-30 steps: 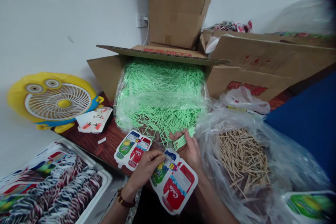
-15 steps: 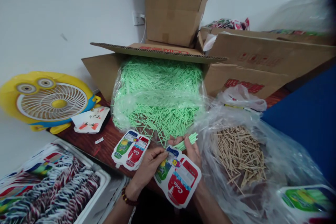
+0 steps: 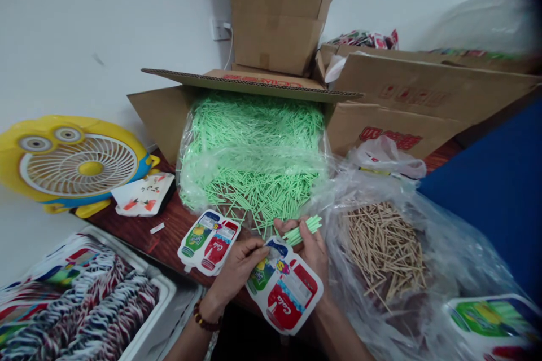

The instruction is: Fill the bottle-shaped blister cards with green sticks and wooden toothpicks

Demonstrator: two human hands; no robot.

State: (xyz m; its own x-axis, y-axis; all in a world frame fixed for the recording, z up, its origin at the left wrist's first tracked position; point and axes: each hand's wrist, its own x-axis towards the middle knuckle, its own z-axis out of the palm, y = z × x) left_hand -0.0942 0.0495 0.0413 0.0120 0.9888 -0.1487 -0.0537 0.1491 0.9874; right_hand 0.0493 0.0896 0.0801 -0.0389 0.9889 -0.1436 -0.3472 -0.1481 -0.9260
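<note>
My left hand (image 3: 239, 264) pinches the upper left edge of a double packet (image 3: 292, 300) shaped like two bottles, one half printed green with a lemon, the other red with "Cola". My right hand (image 3: 314, 251) is closed round a small bundle of light green sticks (image 3: 312, 224), their ends poking out past the fingers. Part of that hand is hidden behind the packet. A second packet (image 3: 209, 241) of the same kind lies on the table just left of my left hand. Beyond my hands, a heap of loose green sticks (image 3: 258, 180) fills a plastic-lined cardboard box.
At right, brown sticks (image 3: 385, 254) lie in a clear plastic bag (image 3: 449, 225), with another packet (image 3: 493, 321) at its near edge. A white bin (image 3: 163, 293) of stacked packets stands at lower left. A yellow fan (image 3: 91, 168) and cardboard boxes (image 3: 277, 17) stand behind.
The view has shifted slightly, moving the scene a little left. My right hand with the green sticks has moved slightly right relative to the packet. Both grips look the same.
</note>
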